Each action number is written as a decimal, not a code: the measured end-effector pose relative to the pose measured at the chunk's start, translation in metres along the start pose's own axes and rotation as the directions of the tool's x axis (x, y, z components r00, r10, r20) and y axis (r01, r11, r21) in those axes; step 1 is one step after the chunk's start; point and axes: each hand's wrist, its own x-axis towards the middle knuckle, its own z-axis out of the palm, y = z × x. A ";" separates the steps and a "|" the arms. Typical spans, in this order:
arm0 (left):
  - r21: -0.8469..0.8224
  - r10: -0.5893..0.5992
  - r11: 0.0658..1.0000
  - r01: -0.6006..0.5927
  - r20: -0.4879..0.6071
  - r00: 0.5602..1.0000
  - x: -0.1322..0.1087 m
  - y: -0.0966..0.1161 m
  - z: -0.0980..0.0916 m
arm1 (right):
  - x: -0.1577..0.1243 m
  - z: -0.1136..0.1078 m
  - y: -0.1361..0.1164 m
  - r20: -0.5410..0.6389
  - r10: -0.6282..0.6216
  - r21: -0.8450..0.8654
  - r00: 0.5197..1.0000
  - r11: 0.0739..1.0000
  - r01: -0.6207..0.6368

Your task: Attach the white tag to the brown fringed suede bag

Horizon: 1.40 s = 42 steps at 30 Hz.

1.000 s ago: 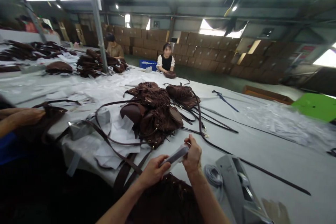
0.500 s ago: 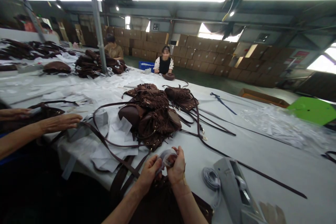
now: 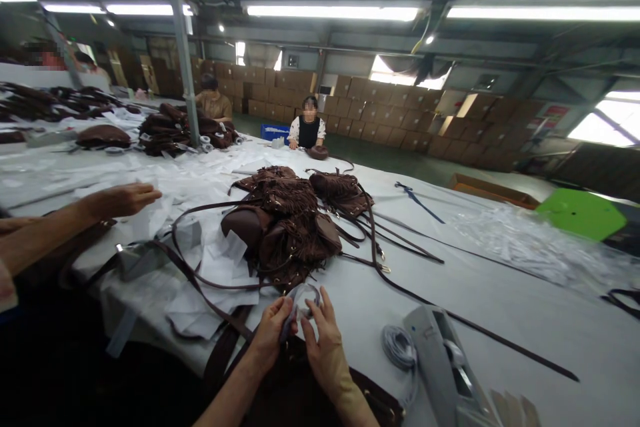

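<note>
A pale, translucent strip [image 3: 311, 291] curls into a loop in front of me. My left hand [image 3: 270, 333] is closed on the left side of this loop, its thumb pressed to the fingers. At the loop's right side is my right hand [image 3: 326, 341], fingers spread and the fingertips close to or touching it. Under both hands lies a dark brown bag [image 3: 295, 390] with metal fittings along its edge, partly hidden by my forearms. Brown straps [image 3: 227, 320] run beside my left hand.
Brown fringed bags [image 3: 285, 213] are heaped ahead on the white table, beside loose white paper [image 3: 220, 260]. To the right stand a grey tape dispenser [image 3: 445, 360] and a coil of pale cord [image 3: 399, 345]. A co-worker's hand [image 3: 125, 200] reaches in from the left.
My right hand's fingers have loosened and spread from their grip on the loop. Both my hands sit slightly further left. The co-worker's hand at left has risen away from the straps.
</note>
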 end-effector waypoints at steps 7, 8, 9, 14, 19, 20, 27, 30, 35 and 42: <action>-0.040 -0.030 0.999 0.032 0.040 0.999 -0.001 -0.001 0.001 | 0.002 -0.002 0.015 0.069 -0.226 -0.405 0.972 0.884 0.235; -0.045 -0.033 0.998 0.035 0.039 0.999 0.000 -0.001 0.001 | 0.004 -0.002 0.014 0.071 -0.255 -0.435 0.964 0.862 0.260; -0.051 -0.034 0.998 0.035 0.034 0.999 0.000 -0.001 0.001 | 0.005 -0.002 0.012 0.069 -0.287 -0.467 0.956 0.837 0.285; -0.079 -0.035 0.996 0.035 0.001 0.999 0.000 0.000 0.001 | 0.009 0.000 0.002 0.062 -0.347 -0.601 0.936 0.736 0.313; -0.055 -0.039 0.998 0.038 -0.012 0.999 -0.002 -0.002 0.003 | 0.011 0.003 0.004 0.047 -0.298 -0.587 0.954 0.764 0.268; -0.046 -0.039 0.998 0.038 -0.019 0.999 -0.002 -0.003 0.003 | 0.012 0.004 0.005 0.028 -0.276 -0.579 0.961 0.779 0.240; -0.006 -0.021 1.000 0.021 -0.020 1.000 -0.002 -0.007 0.004 | 0.017 0.010 -0.002 -0.069 -0.027 -0.415 0.997 0.910 -0.004; 0.019 -0.023 1.000 0.023 -0.025 0.999 -0.002 -0.007 0.006 | 0.016 0.012 -0.008 -0.059 0.087 -0.311 0.994 0.945 -0.101; 0.065 -0.043 0.997 0.043 -0.004 0.999 -0.004 -0.008 0.008 | 0.014 0.016 -0.008 -0.079 0.258 -0.127 0.963 0.956 -0.266; 0.098 -0.089 0.992 0.085 0.029 0.996 -0.005 -0.011 0.009 | 0.024 0.020 -0.005 -0.093 0.538 0.260 0.838 0.825 -0.502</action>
